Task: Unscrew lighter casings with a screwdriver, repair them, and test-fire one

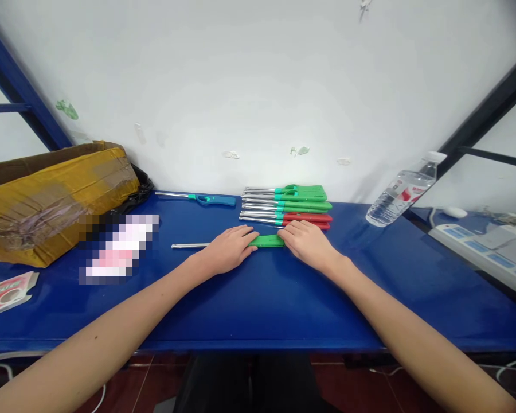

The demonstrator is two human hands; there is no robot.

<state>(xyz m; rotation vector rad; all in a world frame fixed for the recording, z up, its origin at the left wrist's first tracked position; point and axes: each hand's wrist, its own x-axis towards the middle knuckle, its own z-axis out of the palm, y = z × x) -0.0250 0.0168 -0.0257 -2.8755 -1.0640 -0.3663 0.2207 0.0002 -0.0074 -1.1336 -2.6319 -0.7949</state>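
A green long-necked lighter [268,241] lies across the blue table, its metal tube pointing left. My left hand [230,248] is closed around the part where tube and handle meet, hiding it. The fingers of my right hand [306,244] close on the handle's right end. Just behind my hands, several green and red lighters [303,206] lie side by side in a stack, tubes all to the left. Farther left, near the wall, rests a single blue lighter [215,200].
A taped cardboard box [60,201] stands at left, with a blurred pixelated patch beside it and a printed packet [8,293] in front. A water bottle [402,189] leans or stands tilted-looking at right, near a white power strip [490,252]. A white wall [258,86] bounds the back.
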